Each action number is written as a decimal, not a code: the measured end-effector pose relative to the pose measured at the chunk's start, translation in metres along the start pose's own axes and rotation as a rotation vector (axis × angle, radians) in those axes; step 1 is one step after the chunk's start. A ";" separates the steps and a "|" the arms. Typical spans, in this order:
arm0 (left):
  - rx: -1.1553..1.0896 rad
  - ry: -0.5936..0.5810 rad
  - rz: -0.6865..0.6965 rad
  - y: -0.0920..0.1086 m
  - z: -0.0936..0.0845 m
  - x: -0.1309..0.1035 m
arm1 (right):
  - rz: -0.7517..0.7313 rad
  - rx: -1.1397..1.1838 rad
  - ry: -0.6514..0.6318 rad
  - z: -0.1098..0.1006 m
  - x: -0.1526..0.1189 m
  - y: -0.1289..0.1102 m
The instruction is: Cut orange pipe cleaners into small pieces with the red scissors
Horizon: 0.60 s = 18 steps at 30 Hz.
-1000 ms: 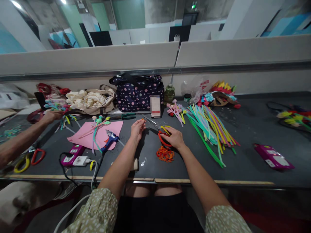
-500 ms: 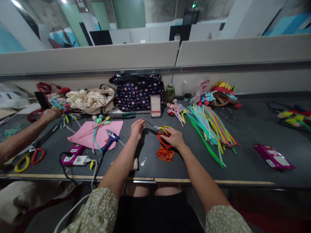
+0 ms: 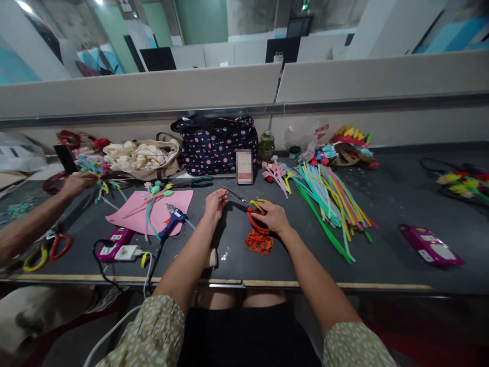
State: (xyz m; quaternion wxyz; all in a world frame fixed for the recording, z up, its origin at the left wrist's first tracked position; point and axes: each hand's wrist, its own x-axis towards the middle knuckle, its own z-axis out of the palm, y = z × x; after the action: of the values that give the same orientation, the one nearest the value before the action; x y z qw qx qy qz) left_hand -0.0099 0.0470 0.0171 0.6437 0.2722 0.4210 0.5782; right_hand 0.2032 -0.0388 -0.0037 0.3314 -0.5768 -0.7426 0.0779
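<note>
My right hand (image 3: pixel 275 218) is wrapped round the handles of scissors (image 3: pixel 243 201), one loop red and the other yellow. Their blades point left, with the tips at the fingers of my left hand (image 3: pixel 216 205). Those left fingers are pinched together; whatever is between them is too small to make out. Just below the scissors lies a pile of short orange-red pieces (image 3: pixel 260 241) on the dark table (image 3: pixel 233 267).
Pipe cleaners (image 3: pixel 332 199) lie to the right, beside a purple box (image 3: pixel 431 245). On the left are a blue glue gun (image 3: pixel 172 222), pink sheet (image 3: pixel 132 209), power strip (image 3: pixel 114 244) and more scissors (image 3: pixel 36 257). A co-worker's hand (image 3: pixel 81 183) holds colourful stems. A polka-dot bag (image 3: pixel 217 145) stands behind.
The scissors' blades look narrower now, and the handles have shifted slightly in my right hand. My left hand has hardly moved.
</note>
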 end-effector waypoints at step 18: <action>0.107 0.034 -0.052 -0.002 -0.002 0.001 | 0.040 -0.097 -0.073 -0.003 0.002 0.000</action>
State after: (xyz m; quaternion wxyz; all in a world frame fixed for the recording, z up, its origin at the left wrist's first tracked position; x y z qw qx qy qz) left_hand -0.0105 0.0477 0.0146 0.6356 0.2856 0.4692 0.5425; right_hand 0.2045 -0.0382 -0.0009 0.2740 -0.6037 -0.7455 0.0692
